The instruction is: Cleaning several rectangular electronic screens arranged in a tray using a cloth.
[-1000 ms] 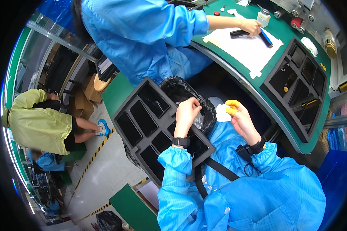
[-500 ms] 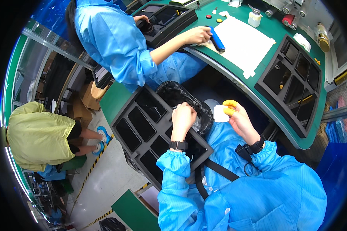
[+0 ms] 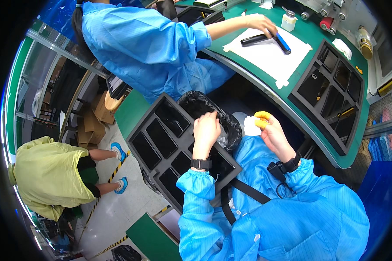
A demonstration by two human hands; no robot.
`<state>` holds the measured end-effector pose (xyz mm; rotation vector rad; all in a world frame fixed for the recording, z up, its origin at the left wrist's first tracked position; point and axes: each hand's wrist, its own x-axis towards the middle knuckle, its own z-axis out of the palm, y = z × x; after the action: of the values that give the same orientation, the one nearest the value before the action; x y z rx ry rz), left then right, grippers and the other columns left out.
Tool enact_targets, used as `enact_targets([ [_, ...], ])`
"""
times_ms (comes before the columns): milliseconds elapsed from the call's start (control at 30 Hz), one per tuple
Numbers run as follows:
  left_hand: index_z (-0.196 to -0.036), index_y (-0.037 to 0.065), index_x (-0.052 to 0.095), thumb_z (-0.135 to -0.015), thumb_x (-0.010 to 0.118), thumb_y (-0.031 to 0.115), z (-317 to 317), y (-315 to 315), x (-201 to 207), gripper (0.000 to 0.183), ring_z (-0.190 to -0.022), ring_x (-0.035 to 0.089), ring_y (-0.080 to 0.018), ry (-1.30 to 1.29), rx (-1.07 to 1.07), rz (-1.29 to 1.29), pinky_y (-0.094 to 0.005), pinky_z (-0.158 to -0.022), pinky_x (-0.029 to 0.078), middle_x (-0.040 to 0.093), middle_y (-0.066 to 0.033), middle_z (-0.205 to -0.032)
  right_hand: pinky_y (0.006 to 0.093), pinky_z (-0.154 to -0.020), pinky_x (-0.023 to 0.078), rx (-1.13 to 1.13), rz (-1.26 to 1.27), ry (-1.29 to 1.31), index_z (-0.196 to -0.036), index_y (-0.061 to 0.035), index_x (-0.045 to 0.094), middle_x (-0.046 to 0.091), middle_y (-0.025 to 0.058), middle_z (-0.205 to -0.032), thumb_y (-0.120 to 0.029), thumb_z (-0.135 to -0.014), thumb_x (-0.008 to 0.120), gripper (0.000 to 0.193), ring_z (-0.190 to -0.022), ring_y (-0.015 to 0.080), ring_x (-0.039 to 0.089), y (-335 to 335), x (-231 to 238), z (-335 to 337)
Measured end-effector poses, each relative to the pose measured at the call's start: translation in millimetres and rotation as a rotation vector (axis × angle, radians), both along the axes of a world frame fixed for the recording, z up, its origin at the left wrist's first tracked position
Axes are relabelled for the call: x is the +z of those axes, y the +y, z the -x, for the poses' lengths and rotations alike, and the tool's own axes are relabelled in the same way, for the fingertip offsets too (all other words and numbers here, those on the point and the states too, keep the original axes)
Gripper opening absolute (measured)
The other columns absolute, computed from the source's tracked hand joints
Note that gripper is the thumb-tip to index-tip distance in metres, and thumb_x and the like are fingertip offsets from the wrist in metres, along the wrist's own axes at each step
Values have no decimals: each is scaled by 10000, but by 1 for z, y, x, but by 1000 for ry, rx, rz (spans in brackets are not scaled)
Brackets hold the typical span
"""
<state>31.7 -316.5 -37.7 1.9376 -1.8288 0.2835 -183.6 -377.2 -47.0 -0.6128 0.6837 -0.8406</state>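
My left hand is over the far edge of a dark foam tray, beside an open black plastic bag. Its fingers are bunched together, and whatever they hold is hidden. In the tray's cutouts sit several black glass-like panels, such as this panel. To the right, my right hand, with yellow covers on its fingertips, pinches a small white wipe between thumb and fingers. The wipe is near the bag's right side, above my lap.
A co-worker's hand touches a blue hand tool over a white sheet on the green bench. A black slab lies there too. Another panel tray stands right, beyond a white bottle. Someone in yellow-green is left.
The co-worker's arm has reached right with the blue tool, and a black slab now shows on the white sheet. The yellow-green figure has shifted. My hands have barely moved.
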Motion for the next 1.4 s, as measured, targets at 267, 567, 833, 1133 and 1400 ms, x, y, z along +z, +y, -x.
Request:
enact_targets([
  [267, -937, 143, 717, -761, 620, 223, 23, 6, -11, 216, -1261, 389, -312, 217, -41, -411, -548, -1054, 234, 483, -166, -1320, 323, -819, 515, -1, -5, -18, -1073, 5, 542, 599, 107, -997, 23, -834, 573, 242, -936, 197, 608, 0, -4, 3],
  [567, -852, 242, 742, -718, 617, 209, 34, 11, -17, 186, -1335, 283, -337, 20, -72, -632, -547, -1093, 152, 396, -145, -1406, 266, -785, 496, 84, 170, 105, -986, 22, 596, 620, 95, -928, 62, -767, 442, 271, -853, 175, 615, -24, -54, 1],
  [833, -879, 297, 742, -696, 628, 205, 32, 17, -10, 234, -1351, 262, -334, -13, -144, -686, -549, -1101, 128, 389, -162, -1409, 263, -689, 470, 437, 651, 566, -1072, -52, 650, 641, 80, -813, 72, -710, 454, 430, -739, 145, 594, -12, -62, -4],
  [1133, -1055, 364, 685, -754, 611, 311, 41, 23, -10, 315, -1379, 212, -339, -186, -170, -885, -542, -1115, 34, 373, -191, -1415, 303, -661, 465, 588, 855, 626, -1134, -50, 621, 636, 159, -829, 70, -692, 474, 481, -722, 228, 603, -14, -63, -3],
  [1400, -1239, 388, 559, -828, 560, 385, 66, 6, -19, 411, -1377, 213, -360, -346, -98, -1331, -526, -1115, -22, 371, -196, -1418, 223, -610, 421, 427, 533, 429, -1096, -40, 629, 579, 29, -742, 91, -707, 445, 450, -669, 94, 523, -7, -69, 8],
])
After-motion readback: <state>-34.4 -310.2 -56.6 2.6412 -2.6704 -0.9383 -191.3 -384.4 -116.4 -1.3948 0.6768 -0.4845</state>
